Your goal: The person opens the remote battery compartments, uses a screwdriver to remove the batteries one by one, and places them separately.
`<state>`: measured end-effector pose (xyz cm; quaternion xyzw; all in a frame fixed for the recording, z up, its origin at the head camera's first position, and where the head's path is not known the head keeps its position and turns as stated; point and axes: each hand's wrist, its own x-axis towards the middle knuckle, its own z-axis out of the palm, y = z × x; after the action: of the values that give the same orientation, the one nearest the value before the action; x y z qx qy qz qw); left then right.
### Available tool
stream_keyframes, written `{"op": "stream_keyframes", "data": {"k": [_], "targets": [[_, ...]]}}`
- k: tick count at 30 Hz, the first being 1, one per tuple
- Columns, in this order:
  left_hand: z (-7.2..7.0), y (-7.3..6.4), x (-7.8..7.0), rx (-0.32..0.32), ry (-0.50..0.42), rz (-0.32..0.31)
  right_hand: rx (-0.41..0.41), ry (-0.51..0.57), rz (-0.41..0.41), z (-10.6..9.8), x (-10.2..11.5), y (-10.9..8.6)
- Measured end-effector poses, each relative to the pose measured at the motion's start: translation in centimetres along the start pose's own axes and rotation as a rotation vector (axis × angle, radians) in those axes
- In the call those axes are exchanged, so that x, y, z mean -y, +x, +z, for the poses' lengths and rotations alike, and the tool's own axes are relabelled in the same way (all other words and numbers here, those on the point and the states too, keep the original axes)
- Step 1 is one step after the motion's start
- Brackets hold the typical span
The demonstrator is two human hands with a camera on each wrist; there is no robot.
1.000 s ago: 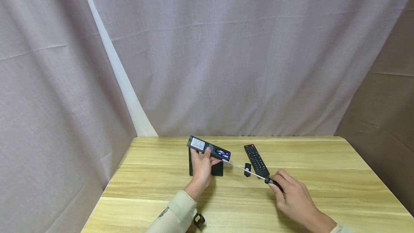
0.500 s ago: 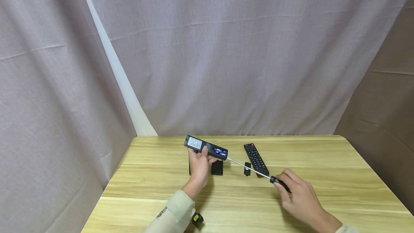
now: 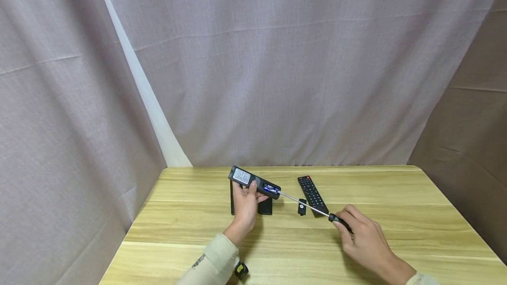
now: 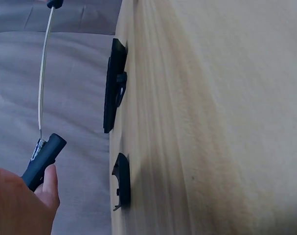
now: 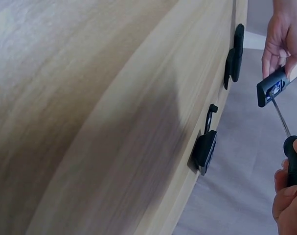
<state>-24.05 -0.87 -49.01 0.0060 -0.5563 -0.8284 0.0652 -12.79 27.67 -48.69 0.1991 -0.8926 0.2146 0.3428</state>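
Note:
My left hand (image 3: 244, 208) grips a black remote control (image 3: 257, 184) above the table, its back turned up with a white label at one end. In its uncovered battery compartment lie blue batteries (image 3: 270, 188). My right hand (image 3: 366, 239) holds a screwdriver (image 3: 305, 204) by its black handle. The long metal shaft reaches left, and its tip is at the compartment's end, right by the batteries. In the right wrist view the screwdriver handle (image 5: 295, 164) sits in curled fingers, the tip at the remote's opening. The left wrist view shows the held remote (image 4: 46, 155) side-on.
A second remote (image 3: 313, 195) lies buttons-up on the wooden table (image 3: 396, 214), a small black cover (image 3: 302, 207) beside it. Beneath the left hand lies a black piece (image 3: 265, 206), with another dark edge (image 3: 232, 201) partly hidden. Grey curtains (image 3: 297, 78) stand behind.
The screwdriver tip was below the remote's end, then just off it, and is now at the batteries. The remote has shifted slightly left and back right; both hands keep their grips.

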Motion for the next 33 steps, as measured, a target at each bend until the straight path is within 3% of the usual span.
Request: {"op": "stream_keyframes", "data": {"k": [8,17,27,33], "targets": [[0.2,0.1,0.3,-0.003,0.058,0.005,0.006,0.001,0.013,0.0,0.1,-0.2],[0.9,0.6,0.6,0.023,0.146,0.057,-0.011,0.008,0.036,0.3,0.0,-0.6],[1.1,1.1,1.0,0.039,0.323,0.059,0.015,-0.001,0.079,0.3,-0.5,-1.0],[1.4,1.5,1.5,0.032,0.343,0.073,0.043,-0.001,0.099,0.3,-0.6,-1.2]]}}
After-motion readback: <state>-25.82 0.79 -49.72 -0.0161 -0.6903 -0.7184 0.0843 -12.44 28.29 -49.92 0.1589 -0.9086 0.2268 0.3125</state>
